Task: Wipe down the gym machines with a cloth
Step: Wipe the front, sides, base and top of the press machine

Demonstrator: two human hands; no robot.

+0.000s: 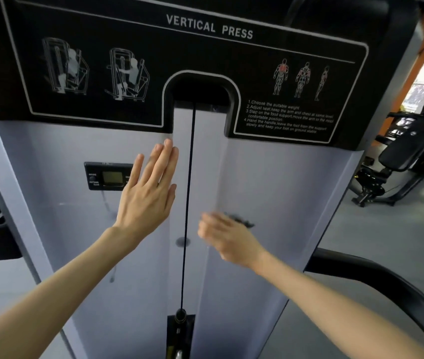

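The vertical press machine fills the view, its pale grey front panel (270, 190) sitting under a black instruction board (205, 60). My left hand (148, 193) lies flat on the panel with straight fingers, just left of the black cable (188, 190). Right of the cable, my right hand (226, 239) is motion-blurred and holds a small dark cloth (240, 221) against the panel. Only an edge of the cloth shows beyond the fingers.
A small black display (108, 177) is set into the panel, partly behind my left hand. The cable ends at a black fitting (180, 316) low down. A black machine arm (387, 281) curves at lower right. Another black machine (407, 156) stands on the grey floor at right.
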